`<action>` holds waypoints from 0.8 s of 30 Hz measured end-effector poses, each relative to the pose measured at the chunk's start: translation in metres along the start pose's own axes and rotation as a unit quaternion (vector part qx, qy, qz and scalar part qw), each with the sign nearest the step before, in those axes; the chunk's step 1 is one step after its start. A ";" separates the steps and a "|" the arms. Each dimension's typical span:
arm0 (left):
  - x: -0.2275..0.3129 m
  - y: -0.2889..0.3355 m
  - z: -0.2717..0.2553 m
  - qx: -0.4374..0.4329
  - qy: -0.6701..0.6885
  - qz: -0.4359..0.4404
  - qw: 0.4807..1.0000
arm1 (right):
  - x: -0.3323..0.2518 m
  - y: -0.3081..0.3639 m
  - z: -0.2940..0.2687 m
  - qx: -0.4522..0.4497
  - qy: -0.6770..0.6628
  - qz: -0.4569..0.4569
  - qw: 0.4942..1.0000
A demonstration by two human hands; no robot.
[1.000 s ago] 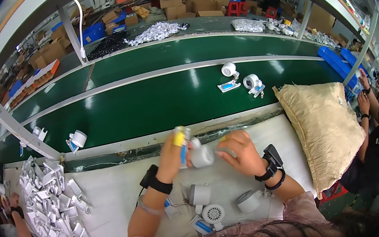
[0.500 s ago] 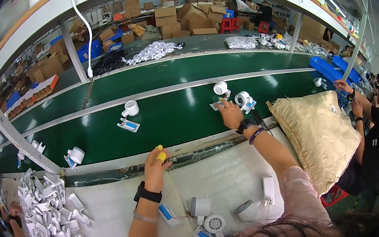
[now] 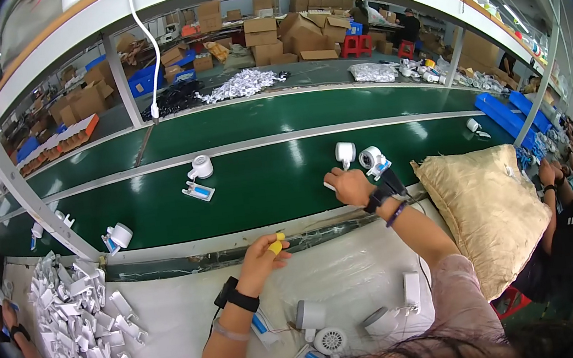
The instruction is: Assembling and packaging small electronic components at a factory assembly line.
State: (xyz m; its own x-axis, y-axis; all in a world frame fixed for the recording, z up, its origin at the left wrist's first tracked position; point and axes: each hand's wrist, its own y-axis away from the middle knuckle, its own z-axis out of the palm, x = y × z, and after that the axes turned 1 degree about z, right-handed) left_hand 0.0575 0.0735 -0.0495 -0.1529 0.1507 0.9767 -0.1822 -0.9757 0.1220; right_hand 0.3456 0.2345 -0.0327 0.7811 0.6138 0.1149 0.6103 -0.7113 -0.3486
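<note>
On the green conveyor belt [image 3: 259, 189], my right hand [image 3: 350, 187] is closed on a small white plate [image 3: 330, 186], mostly hidden by the fingers. Just beyond the hand sits a white round housing [image 3: 346, 154]; any link between the two cannot be seen. To its right is a second white housing [image 3: 371, 158] with a blue-marked piece attached. My left hand [image 3: 262, 257], with yellow finger covers, hovers over the near bench edge, fingers apart and holding nothing. Below it on the bench lie a white housing [image 3: 310, 314], a round grilled one [image 3: 330, 341] and blue-marked plates.
White plastic parts [image 3: 82, 318] are heaped at the left of the bench. A stuffed tan sack [image 3: 484, 215] stands at the right. Other housings [image 3: 201, 166] rest on the belt. Blue trays [image 3: 500, 113] lie at the far right, near co-workers. A white cable [image 3: 157, 66] hangs overhead.
My right hand has come back slightly nearer, the white plate in its fingers, and the housing beyond it has shifted. My left hand has moved right. The whole view has tilted a little.
</note>
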 end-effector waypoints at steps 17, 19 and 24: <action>-0.017 0.008 0.022 -0.082 0.218 -0.074 0.970 | -0.177 0.079 -0.110 0.044 -0.330 -0.176 0.926; -0.001 0.012 0.033 -0.077 0.154 -0.015 0.985 | -0.162 0.073 -0.118 0.083 -0.330 -0.156 0.927; 0.019 0.026 0.042 -0.142 0.066 -0.098 0.983 | -0.132 0.069 -0.086 0.014 -0.400 -0.105 0.911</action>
State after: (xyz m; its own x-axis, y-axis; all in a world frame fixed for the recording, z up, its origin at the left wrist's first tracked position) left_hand 0.0905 0.0444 -0.0201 -0.2085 0.3692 0.9057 -0.4809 -0.8450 0.2338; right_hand 0.2962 0.0751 0.0083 0.2955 0.7961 -0.5281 0.7218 -0.5481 -0.4225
